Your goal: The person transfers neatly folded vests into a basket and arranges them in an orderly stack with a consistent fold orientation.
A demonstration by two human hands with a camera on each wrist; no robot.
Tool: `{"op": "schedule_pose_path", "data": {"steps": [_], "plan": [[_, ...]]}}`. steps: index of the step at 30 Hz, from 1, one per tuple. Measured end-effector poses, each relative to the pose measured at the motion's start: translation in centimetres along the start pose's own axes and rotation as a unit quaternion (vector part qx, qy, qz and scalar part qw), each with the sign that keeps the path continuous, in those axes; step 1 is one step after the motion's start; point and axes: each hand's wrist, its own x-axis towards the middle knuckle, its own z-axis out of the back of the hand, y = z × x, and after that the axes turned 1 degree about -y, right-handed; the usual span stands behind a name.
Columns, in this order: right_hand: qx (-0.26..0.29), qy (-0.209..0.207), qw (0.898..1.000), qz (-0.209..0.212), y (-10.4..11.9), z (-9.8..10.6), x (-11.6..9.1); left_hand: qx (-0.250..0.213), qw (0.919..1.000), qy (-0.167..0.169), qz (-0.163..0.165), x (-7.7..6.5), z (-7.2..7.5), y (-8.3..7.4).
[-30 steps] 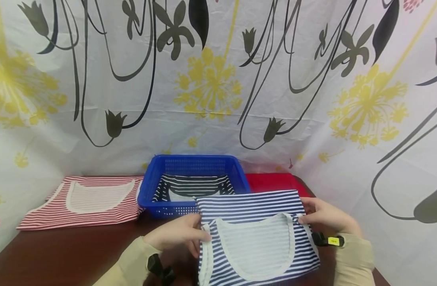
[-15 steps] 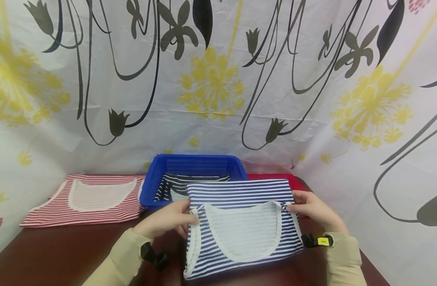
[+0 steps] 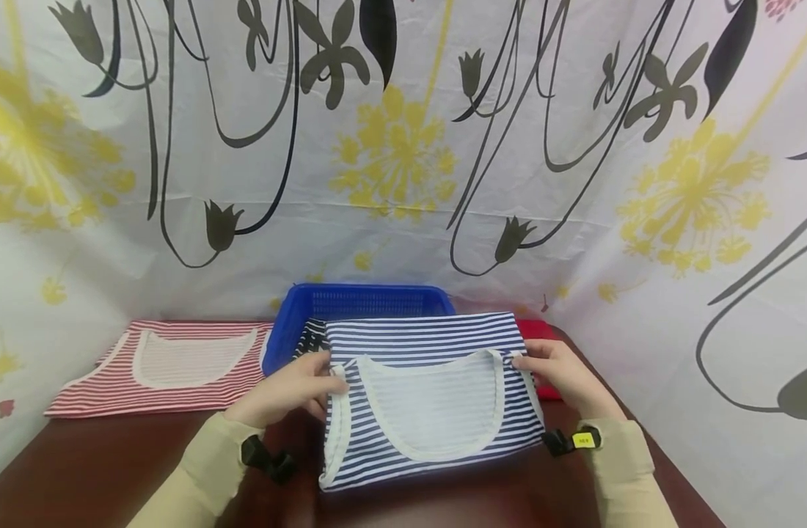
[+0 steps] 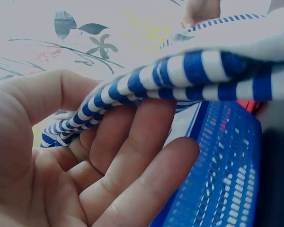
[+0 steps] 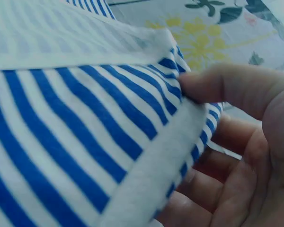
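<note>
A folded blue-and-white striped tank top (image 3: 430, 411) with white trim is held up in front of the blue basket (image 3: 285, 337). My left hand (image 3: 287, 389) pinches its left side, thumb on top and fingers beneath, as the left wrist view shows with the fabric (image 4: 151, 78) lying over the fingers. On the other side my right hand (image 3: 565, 374) pinches the white-trimmed right edge between thumb and fingers (image 5: 227, 132). Inside the basket lies a black-and-white striped garment (image 3: 311, 339), mostly hidden behind the tank top.
At the left, a red-and-white striped tank top (image 3: 199, 400) lies folded on the dark brown table (image 3: 146, 455). Red fabric (image 3: 538, 330) shows behind the right hand. A white floral curtain (image 3: 403, 242) hangs close behind the basket and along the sides.
Both hands have carried the striped tank top up and leftward, away from the body. It now overlaps the basket's front and covers more of the garment inside.
</note>
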Motion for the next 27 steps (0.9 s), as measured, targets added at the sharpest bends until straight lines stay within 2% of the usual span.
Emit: {"op": "schedule_pose_path", "data": {"steps": [4, 9, 19, 27], "plan": [[0.008, -0.008, 1.0, -0.003, 1.0, -0.5, 1.0, 0.003, 0.9999, -0.015, 0.0, -0.2, 1.1, -0.6], [0.013, 0.004, 1.0, -0.001, 2.4, -1.3, 1.7, 0.011, 0.9993, -0.037, 0.001, -0.5, 2.2, -1.3], [-0.003, 0.002, 1.0, -0.008, 4.8, -2.8, 3.5, 0.041, 0.995, -0.091, 0.009, -0.9, 4.1, -3.0], [-0.01, 0.001, 0.999, -0.03, 6.1, -3.4, 5.1, 0.053, 0.9912, -0.119, 0.023, -0.7, 5.8, -4.2]]}}
